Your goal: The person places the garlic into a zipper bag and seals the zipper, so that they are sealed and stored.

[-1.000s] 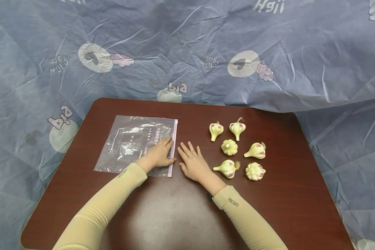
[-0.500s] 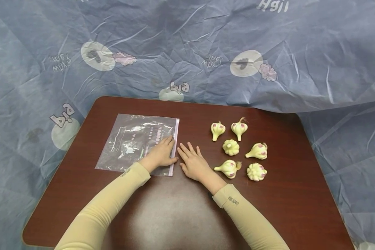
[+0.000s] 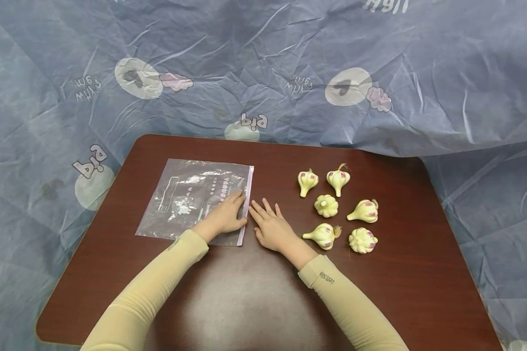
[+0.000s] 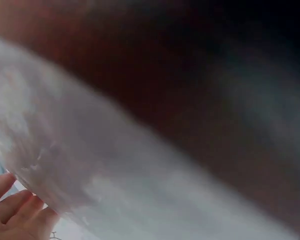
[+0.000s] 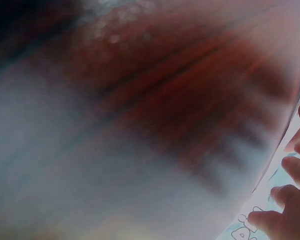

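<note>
My left hand (image 3: pixel 226 214) rests on the clear plastic zip bag (image 3: pixel 171 195), fingers extended over the film beside its pale lilac zip strip (image 3: pixel 250 178), while my right hand (image 3: pixel 274 231) lies palm down on the dark red-brown wooden table (image 3: pixel 413 282) with its fingers straight and spread. From my head camera I see the bag spread flat on the left of the tabletop and six garlic bulbs (image 3: pixel 326 206) grouped on the right, the nearest bulb (image 3: pixel 322 236) just beside my right wrist with its neck pointing toward me. The wrist cameras leave the bulbs out, yet they catch my fingers from the palm side, with printed cloth beyond them on the right (the left one seems to look across the bag's film, though it is too blurred for me to be sure). As for edges, the zip strip runs between my two hands, and my right fingertips come so near it that I cannot tell whether they touch. The bag's left side sits well in from the table's left edge. Bare wood stretches from my hands toward my body, between the strip and the bulbs, and from the bulbs out to the right edge.
</note>
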A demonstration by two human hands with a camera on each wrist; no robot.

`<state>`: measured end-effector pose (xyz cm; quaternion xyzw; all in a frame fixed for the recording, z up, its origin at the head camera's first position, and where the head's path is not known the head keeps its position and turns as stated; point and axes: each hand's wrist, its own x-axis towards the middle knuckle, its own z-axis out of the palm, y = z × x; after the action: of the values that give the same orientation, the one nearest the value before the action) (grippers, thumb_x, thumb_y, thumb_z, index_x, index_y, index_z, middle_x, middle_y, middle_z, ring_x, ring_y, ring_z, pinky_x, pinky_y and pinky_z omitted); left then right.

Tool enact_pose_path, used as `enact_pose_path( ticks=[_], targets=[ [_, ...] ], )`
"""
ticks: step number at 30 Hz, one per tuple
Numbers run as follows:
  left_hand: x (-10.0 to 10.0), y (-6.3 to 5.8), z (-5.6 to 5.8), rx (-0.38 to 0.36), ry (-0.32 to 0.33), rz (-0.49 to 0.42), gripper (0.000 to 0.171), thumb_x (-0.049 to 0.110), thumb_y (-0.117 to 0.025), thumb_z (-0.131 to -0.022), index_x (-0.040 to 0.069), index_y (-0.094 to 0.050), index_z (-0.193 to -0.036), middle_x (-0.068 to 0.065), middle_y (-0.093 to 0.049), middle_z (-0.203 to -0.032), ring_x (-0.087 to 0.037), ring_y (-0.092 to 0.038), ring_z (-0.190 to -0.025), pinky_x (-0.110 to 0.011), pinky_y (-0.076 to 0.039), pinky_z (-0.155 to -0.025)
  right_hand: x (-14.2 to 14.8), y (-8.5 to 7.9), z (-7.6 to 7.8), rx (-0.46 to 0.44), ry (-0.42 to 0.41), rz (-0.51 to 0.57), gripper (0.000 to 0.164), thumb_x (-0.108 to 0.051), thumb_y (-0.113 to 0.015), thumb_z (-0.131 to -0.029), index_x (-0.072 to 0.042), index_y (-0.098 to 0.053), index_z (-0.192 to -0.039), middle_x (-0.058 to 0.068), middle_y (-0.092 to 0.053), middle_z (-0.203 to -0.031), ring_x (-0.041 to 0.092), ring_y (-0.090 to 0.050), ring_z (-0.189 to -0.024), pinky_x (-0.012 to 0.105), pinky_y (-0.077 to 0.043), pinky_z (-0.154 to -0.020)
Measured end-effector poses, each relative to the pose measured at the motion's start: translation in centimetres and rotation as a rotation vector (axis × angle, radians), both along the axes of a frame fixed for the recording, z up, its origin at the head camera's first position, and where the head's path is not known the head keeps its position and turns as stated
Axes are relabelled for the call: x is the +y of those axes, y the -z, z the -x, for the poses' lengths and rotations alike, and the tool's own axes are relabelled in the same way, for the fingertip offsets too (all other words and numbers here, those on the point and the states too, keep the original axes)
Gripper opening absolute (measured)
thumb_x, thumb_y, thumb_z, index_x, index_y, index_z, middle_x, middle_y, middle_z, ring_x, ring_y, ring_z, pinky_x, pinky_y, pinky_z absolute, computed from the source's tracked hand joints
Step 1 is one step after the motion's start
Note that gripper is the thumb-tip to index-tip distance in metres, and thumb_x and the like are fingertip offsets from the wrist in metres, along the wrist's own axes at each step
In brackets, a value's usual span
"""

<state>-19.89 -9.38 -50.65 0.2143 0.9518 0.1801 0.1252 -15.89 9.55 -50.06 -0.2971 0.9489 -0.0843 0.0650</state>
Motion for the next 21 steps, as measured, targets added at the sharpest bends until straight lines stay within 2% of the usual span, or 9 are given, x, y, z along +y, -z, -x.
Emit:
enact_pose_path(
  ticks=[4,9,15,21],
  targets=[
    [-0.2,0.0,-0.1,-0.019,-0.027,-0.061,0.074,0.027,-0.063,-0.088,-0.002,-0.034,-0.149,-0.022,-0.025,-0.159,-0.037,-0.027,-0.147,-0.050,-0.029,-0.118,-0.2,0.0,0.2,-0.009,-0.009,-0.004,0.058,-0.021,-0.055,-0.097,-0.008,-0.037,-0.151,0.007,-0.028,-0.161,0.036,-0.021,-0.150,0.061,-0.022,-0.118],
    [-0.4,0.2,0.0,-0.018,-0.037,-0.086,0.072,0.024,-0.062,-0.087,-0.002,-0.036,-0.148,-0.022,-0.028,-0.158,-0.039,-0.031,-0.145,-0.049,-0.030,-0.118,-0.4,-0.1,0.5,-0.030,-0.026,-0.042,0.057,-0.020,-0.054,-0.097,-0.010,-0.038,-0.151,0.005,-0.029,-0.161,0.035,-0.020,-0.150,0.061,-0.022,-0.118],
    [-0.5,0.2,0.1,-0.021,-0.034,-0.090,0.071,0.020,-0.063,-0.085,-0.002,-0.037,-0.148,-0.023,-0.028,-0.158,-0.039,-0.032,-0.145,-0.049,-0.030,-0.118,-0.9,-0.3,0.8,-0.062,-0.052,-0.102,0.058,-0.022,-0.053,-0.098,-0.012,-0.036,-0.152,0.004,-0.028,-0.162,0.034,-0.017,-0.151,0.061,-0.020,-0.119],
    [-0.7,0.3,-0.1,-0.017,-0.017,-0.057,0.069,0.021,-0.064,-0.088,-0.003,-0.038,-0.147,-0.022,-0.027,-0.159,-0.038,-0.029,-0.146,-0.049,-0.030,-0.118,-1.1,-0.5,0.8,-0.065,-0.072,-0.155,0.057,-0.025,-0.049,-0.099,-0.017,-0.035,-0.153,0.001,-0.026,-0.162,0.034,-0.016,-0.152,0.061,-0.019,-0.119]
  ],
)
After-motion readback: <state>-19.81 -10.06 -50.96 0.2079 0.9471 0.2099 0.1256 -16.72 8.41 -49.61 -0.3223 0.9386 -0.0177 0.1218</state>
